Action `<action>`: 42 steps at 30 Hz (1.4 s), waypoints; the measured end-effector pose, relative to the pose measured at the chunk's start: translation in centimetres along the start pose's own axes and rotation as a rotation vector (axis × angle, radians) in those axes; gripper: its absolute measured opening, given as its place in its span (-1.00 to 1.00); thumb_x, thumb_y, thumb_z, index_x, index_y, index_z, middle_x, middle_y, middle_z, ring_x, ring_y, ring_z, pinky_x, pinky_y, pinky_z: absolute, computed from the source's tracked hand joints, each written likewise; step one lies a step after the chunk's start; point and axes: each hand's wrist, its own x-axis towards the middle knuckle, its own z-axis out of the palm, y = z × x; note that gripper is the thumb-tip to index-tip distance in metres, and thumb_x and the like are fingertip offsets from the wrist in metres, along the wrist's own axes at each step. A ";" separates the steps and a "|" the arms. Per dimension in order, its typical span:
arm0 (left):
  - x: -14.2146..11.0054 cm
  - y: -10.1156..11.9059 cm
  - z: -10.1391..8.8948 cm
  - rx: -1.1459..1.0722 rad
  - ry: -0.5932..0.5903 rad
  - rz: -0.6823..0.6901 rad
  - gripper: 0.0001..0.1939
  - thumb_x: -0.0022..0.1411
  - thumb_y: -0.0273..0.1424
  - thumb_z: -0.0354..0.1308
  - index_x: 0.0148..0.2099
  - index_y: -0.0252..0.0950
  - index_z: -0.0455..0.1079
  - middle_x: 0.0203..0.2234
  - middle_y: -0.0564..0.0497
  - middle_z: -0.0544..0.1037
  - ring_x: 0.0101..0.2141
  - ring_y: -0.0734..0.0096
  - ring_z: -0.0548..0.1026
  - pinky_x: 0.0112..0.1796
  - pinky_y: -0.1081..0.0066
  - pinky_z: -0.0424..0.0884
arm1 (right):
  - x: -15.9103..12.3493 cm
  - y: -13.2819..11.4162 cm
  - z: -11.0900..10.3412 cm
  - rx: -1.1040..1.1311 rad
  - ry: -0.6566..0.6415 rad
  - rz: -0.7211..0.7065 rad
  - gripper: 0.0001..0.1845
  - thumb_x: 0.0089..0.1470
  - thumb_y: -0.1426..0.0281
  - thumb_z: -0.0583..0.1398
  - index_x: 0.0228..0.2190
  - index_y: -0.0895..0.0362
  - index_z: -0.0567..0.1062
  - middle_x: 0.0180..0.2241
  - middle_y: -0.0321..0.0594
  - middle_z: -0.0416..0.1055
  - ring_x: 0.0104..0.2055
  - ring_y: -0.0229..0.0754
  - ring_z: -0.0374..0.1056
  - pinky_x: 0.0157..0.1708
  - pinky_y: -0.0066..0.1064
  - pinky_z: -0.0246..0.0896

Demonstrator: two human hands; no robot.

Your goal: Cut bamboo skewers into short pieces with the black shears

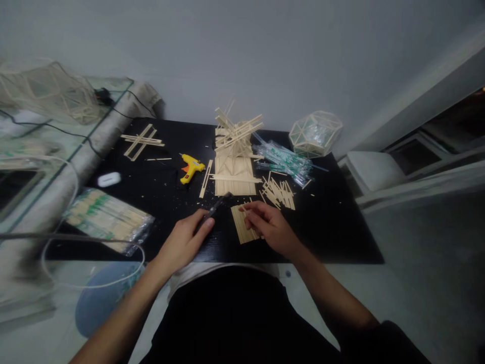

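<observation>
My left hand (189, 233) is closed around a slim dark tool (219, 202) whose tip points up and to the right; its exact kind is unclear. Over a small panel of wooden sticks (242, 227) laid side by side, my right hand (271, 225) has its fingers pinched together, apparently on a short thin wooden stick (243, 208). Just beyond both hands stands a model of wooden sticks (235, 187), with a flat slatted base and crossed sticks on top. Loose short sticks (279, 192) lie in a pile beyond my right hand.
A yellow glue gun (191, 168) lies left of the model, near a stick cross (143, 142). On the left are a white case (109, 179) and a bag of sticks (108, 217). Plastic wrappers (284, 159) and a polyhedral stick frame (316, 134) are on the right. A white cable (94, 286) loops at left.
</observation>
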 end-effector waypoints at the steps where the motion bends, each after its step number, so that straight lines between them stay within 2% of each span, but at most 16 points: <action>1: 0.0 0.5 0.3 0.020 0.004 0.023 -0.72 0.37 -0.13 0.19 -0.11 -0.20 0.57 -0.31 -0.02 0.64 -0.29 0.16 0.56 -0.22 0.34 0.36 | 0.1 0.1 0.2 0.032 -0.006 0.002 -0.69 0.25 0.16 0.23 -0.13 0.14 0.53 -0.47 -0.32 0.42 -0.55 -0.35 0.08 -0.56 -0.45 -0.03; 3: -0.1 1.1 0.9 0.045 -0.002 0.052 -0.75 0.36 -0.17 0.21 -0.06 -0.19 0.57 -0.26 -0.05 0.66 -0.24 0.09 0.58 -0.17 0.29 0.37 | 0.2 0.3 0.4 0.086 -0.031 0.005 -0.68 0.25 0.14 0.23 -0.15 0.14 0.50 -0.45 -0.30 0.47 -0.58 -0.37 0.07 -0.58 -0.46 -0.05; 6: 0.0 1.6 1.6 0.058 -0.032 0.074 -0.75 0.39 -0.18 0.18 -0.06 -0.19 0.58 -0.28 -0.07 0.66 -0.27 0.09 0.58 -0.17 0.26 0.38 | 0.3 0.4 0.7 0.112 -0.060 0.002 -0.67 0.27 0.11 0.22 -0.19 0.14 0.49 -0.42 -0.26 0.52 -0.58 -0.38 0.06 -0.59 -0.47 -0.07; 12: 0.0 1.7 1.7 0.095 -0.026 0.076 -0.75 0.38 -0.17 0.18 -0.08 -0.20 0.56 -0.29 -0.08 0.65 -0.26 0.07 0.59 -0.19 0.27 0.39 | 0.3 0.3 0.8 0.112 -0.077 0.008 -0.68 0.27 0.11 0.23 -0.24 0.13 0.48 -0.41 -0.26 0.51 -0.59 -0.40 0.08 -0.58 -0.47 -0.06; 16: -0.2 1.5 1.8 0.114 -0.029 0.061 -0.77 0.38 -0.17 0.18 -0.16 -0.21 0.53 -0.36 -0.06 0.61 -0.33 0.11 0.55 -0.24 0.30 0.33 | 0.3 0.5 0.8 0.122 -0.080 0.002 -0.68 0.27 0.11 0.23 -0.25 0.13 0.48 -0.46 -0.33 0.43 -0.60 -0.41 0.04 -0.59 -0.47 -0.09; 22: -0.3 1.5 2.1 -0.014 -0.003 0.042 -0.79 0.31 -0.18 0.27 -0.25 -0.21 0.50 -0.45 -0.01 0.54 -0.41 0.18 0.46 -0.32 0.35 0.25 | 0.3 0.7 0.9 0.112 -0.075 0.002 -0.67 0.26 0.09 0.23 -0.27 0.12 0.48 -0.48 -0.34 0.39 -0.59 -0.39 0.02 -0.61 -0.46 -0.13; 26: -0.3 1.6 2.1 0.034 -0.016 0.027 -0.80 0.34 -0.21 0.24 -0.27 -0.22 0.48 -0.49 0.00 0.52 -0.45 0.21 0.45 -0.36 0.37 0.21 | 0.4 0.7 1.0 0.112 -0.078 0.013 -0.65 0.26 0.07 0.23 -0.28 0.13 0.48 -0.47 -0.33 0.39 -0.59 -0.39 0.02 -0.61 -0.46 -0.15; 32: -0.2 1.6 2.2 -0.012 -0.003 -0.003 -0.80 0.30 -0.22 0.28 -0.32 -0.20 0.48 -0.59 0.04 0.46 -0.56 0.28 0.38 -0.44 0.40 0.09 | 0.5 1.1 1.3 0.102 -0.052 0.048 -0.63 0.23 0.06 0.25 -0.24 0.13 0.49 -0.45 -0.32 0.42 -0.60 -0.39 0.02 -0.61 -0.44 -0.16; 37: -0.1 1.1 2.5 0.062 0.041 -0.004 -0.71 0.30 -0.18 0.29 -0.41 -0.19 0.42 -0.67 0.06 0.39 -0.64 0.32 0.30 -0.47 0.41 -0.01 | 0.6 1.5 1.4 0.100 -0.040 0.049 -0.61 0.22 0.04 0.25 -0.25 0.15 0.50 -0.47 -0.33 0.40 -0.59 -0.39 0.03 -0.60 -0.46 -0.13; 42: -0.2 0.2 3.0 0.181 0.071 -0.043 -0.69 0.31 -0.12 0.26 -0.40 -0.18 0.43 -0.67 0.05 0.35 -0.65 0.31 0.27 -0.44 0.39 -0.04 | 0.8 1.9 1.6 0.066 -0.019 0.050 -0.62 0.22 0.05 0.25 -0.26 0.14 0.52 -0.47 -0.33 0.41 -0.59 -0.37 0.05 -0.58 -0.46 -0.05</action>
